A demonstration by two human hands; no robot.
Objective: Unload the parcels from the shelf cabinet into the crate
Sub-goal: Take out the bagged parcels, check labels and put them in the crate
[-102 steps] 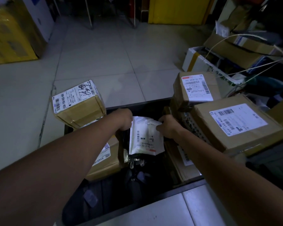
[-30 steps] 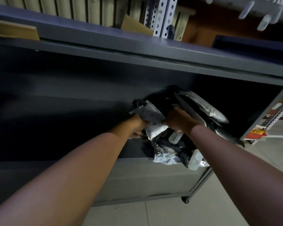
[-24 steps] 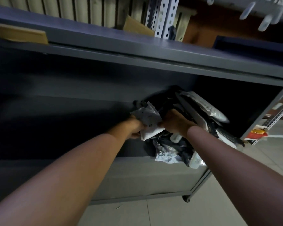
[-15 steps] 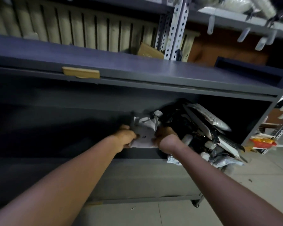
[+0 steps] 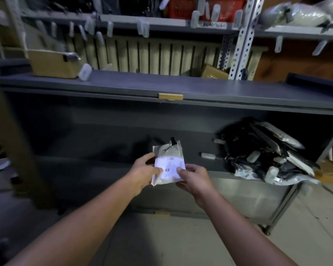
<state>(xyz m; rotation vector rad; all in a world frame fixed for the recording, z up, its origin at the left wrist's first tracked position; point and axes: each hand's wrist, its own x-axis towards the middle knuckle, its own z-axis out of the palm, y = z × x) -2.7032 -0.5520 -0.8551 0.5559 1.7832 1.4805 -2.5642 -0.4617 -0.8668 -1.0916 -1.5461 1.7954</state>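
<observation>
Head view: the person is holding a white parcel [image 5: 168, 166] in the air in front of the shelf cabinet [image 5: 123, 87], near the middle of its lower opening and touching no shelf. Judging by this, the step in hand is carrying one parcel from cabinet to crate. The crate is not showing here, so the next move is probably calling for a turn away from the cabinet to find it, then lowering the parcel in while both grips are holding.

The left hand [image 5: 142, 172] is pinching the parcel's left edge, thumb lying across the front and fingers curling behind. The right hand [image 5: 193, 178] is gripping the lower right corner the same way, thumb pressing on the printed label. Both forearms are reaching forward from the near edge and converging on the parcel, with wrists roughly level.

A heap of parcels [image 5: 267, 154], dark and pale bags jumbled together, is lying at the right end of the lower shelf, well apart from the hands, so much unloading is likely remaining. A cardboard box [image 5: 52, 64] is sitting on the cabinet top at far left.
</observation>
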